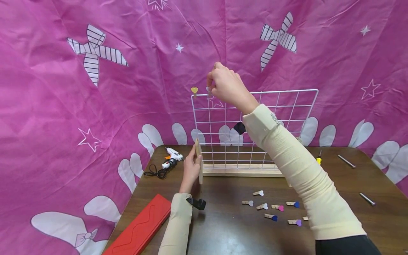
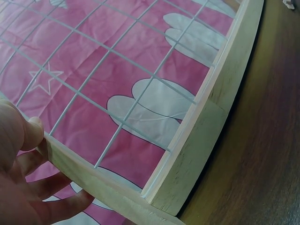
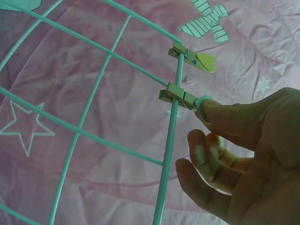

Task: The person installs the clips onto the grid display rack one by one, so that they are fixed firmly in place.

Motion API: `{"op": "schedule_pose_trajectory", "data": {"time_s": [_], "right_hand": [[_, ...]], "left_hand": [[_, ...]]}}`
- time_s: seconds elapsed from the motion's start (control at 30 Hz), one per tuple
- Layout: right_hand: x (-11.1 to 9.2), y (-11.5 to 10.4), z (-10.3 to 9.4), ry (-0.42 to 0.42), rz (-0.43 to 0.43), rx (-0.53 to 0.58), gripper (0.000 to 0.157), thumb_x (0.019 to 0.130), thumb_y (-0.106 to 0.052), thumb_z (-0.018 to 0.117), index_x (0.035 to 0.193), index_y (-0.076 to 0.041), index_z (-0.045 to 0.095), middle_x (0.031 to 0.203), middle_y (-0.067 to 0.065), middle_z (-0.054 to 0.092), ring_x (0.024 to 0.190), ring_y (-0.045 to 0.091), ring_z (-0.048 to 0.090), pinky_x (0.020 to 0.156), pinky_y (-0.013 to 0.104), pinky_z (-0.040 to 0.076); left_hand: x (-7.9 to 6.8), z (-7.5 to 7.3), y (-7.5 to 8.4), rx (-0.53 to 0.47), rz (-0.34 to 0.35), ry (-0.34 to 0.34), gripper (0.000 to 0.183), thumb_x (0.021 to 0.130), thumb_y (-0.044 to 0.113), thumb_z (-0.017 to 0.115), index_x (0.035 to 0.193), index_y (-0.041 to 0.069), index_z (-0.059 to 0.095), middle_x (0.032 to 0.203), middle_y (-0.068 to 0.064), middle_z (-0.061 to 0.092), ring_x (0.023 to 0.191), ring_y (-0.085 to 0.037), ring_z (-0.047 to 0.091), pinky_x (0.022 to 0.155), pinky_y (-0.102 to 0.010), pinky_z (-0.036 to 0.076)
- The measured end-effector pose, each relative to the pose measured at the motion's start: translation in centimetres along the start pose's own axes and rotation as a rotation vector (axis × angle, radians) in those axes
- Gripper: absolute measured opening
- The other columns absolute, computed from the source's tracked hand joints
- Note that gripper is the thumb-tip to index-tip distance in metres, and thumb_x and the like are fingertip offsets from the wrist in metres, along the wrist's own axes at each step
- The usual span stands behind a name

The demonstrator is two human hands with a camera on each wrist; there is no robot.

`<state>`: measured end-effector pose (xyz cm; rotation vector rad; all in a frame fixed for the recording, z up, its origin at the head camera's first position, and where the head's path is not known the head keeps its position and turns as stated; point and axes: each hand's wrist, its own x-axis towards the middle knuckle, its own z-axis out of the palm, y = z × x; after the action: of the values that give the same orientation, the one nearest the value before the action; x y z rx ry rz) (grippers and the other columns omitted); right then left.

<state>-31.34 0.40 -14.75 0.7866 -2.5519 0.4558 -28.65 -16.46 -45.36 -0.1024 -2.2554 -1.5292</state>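
Observation:
A white wire grid panel [image 1: 283, 91] stands upright in a wooden base [image 1: 242, 172]. My left hand [image 1: 190, 170] grips the wooden side post [image 2: 89, 176] at the panel's left end, thumb on one face and fingers behind. Up at the top wire, my right hand [image 1: 227, 85] pinches the heart end of a small wooden clothespin [image 3: 177, 95] between thumb and finger. Its jaws straddle the wire beside a vertical bar. Closer to the corner, a clothespin with a yellow heart [image 3: 205, 62] is clipped on the same wire.
Several heart clothespins [image 1: 277, 208] lie on the brown table [image 1: 223, 230]. At left are a glue gun [image 1: 173, 154] with a black cord and a red case [image 1: 140, 230]. A yellow-handled screwdriver [image 1: 318, 160] and metal rods [image 1: 367, 199] lie at right.

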Motion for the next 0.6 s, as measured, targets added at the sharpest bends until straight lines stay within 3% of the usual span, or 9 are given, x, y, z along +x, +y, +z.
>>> {"op": "schedule_pose_trajectory", "data": {"time_s": [0.2,0.37,0.5,0.6], "right_hand": [[-0.1,-0.1,-0.1,-0.017,0.005,0.009,0.022,0.076,-0.001,0.050,0.080,-0.013,0.068,0.094,0.003,0.047,0.080,0.023,0.050,0.066,0.042,0.044],[-1.0,0.2,-0.4,-0.039,0.022,0.037,0.014,0.084,-0.011,0.057,0.094,-0.012,0.068,0.098,0.005,0.050,0.085,0.023,0.049,0.071,0.041,0.042],[-2.3,0.8,-0.7,-0.019,0.020,0.044,0.023,0.085,-0.017,0.062,0.107,-0.011,0.064,0.102,0.007,0.050,0.086,0.025,0.050,0.074,0.042,0.042],[-3.5,1.2,-0.9,0.015,0.004,0.052,0.025,0.083,-0.013,0.062,0.107,-0.009,0.063,0.100,0.006,0.050,0.083,0.026,0.051,0.073,0.042,0.043]], "left_hand": [[0.0,0.0,0.0,0.005,0.005,0.008,0.053,0.093,0.008,0.052,0.143,0.016,0.036,0.125,-0.019,0.055,0.105,-0.028,0.056,0.087,-0.045,0.047],[0.0,0.0,-0.1,0.011,0.012,0.002,0.054,0.093,0.007,0.053,0.143,0.015,0.036,0.125,-0.019,0.054,0.105,-0.028,0.056,0.088,-0.046,0.047],[0.0,0.0,-0.2,0.019,0.006,0.003,0.054,0.093,0.008,0.053,0.143,0.016,0.036,0.125,-0.020,0.055,0.105,-0.028,0.057,0.087,-0.046,0.047],[0.1,0.0,-0.1,0.014,-0.001,-0.001,0.054,0.093,0.008,0.053,0.144,0.016,0.035,0.126,-0.019,0.054,0.106,-0.027,0.056,0.087,-0.046,0.047]]}}
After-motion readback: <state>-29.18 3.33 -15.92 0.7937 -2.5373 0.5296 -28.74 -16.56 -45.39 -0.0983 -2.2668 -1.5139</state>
